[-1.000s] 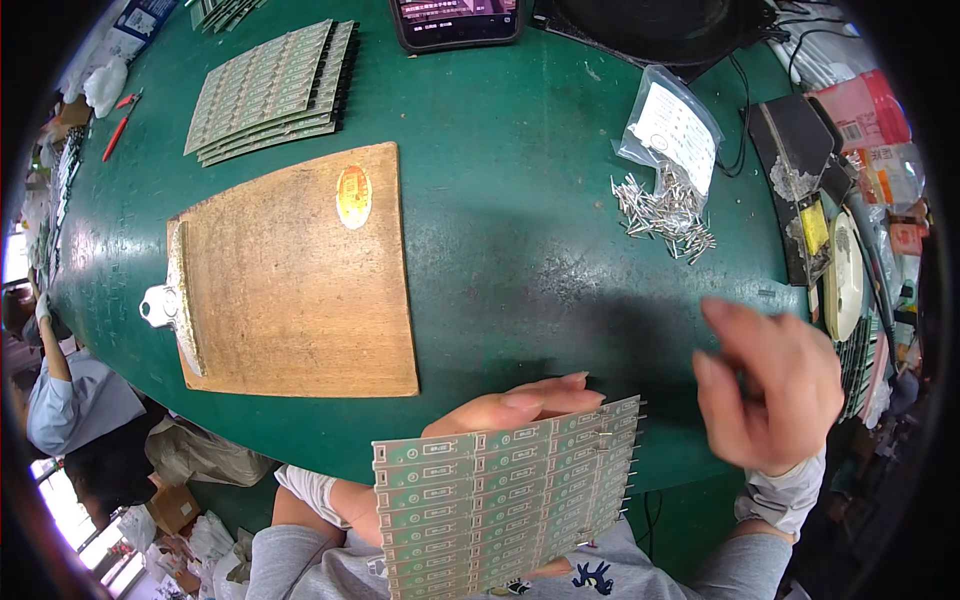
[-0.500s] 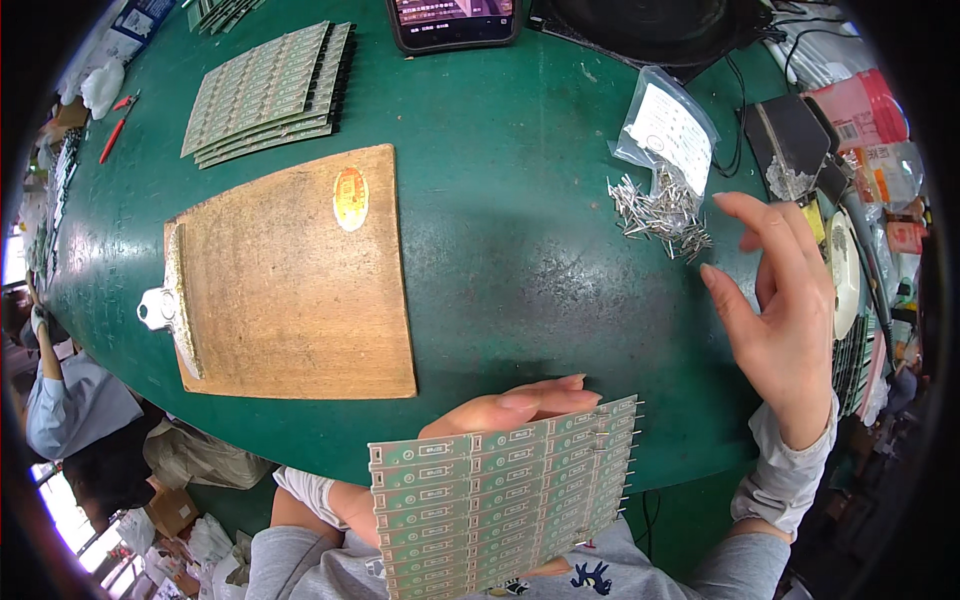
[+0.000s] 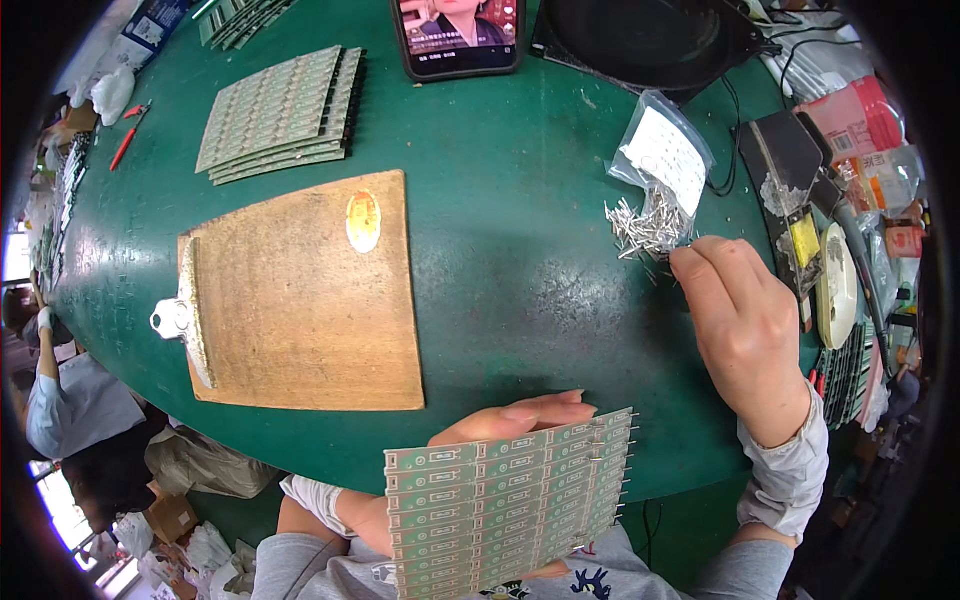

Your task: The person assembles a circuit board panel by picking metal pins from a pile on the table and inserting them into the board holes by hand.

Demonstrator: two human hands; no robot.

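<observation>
My left hand [image 3: 520,415] grips a green circuit board panel [image 3: 505,510] from behind, tilted up near the table's front edge. Small metal pins stick out along the panel's right edge. On the right, my right hand [image 3: 745,325] has its fingers pinched together at the near edge of a heap of small metal pins [image 3: 640,228]. Its fingertips face away from me, so what they hold is hidden. The heap spills from a clear plastic bag [image 3: 662,145] with a white paper label.
A wooden clipboard [image 3: 310,300] lies left of centre on the green table [image 3: 520,200]. Behind it are stacked circuit panels [image 3: 275,110] and red-handled pliers [image 3: 127,140]. A phone [image 3: 460,65] and a black round-topped device [image 3: 640,45] stand at the back. A person [image 3: 85,400] sits at far left.
My right hand has gone from spread fingers beside the pin heap to a closed pinch at its near edge. The left hand still holds the panel. The whole view has shifted slightly.
</observation>
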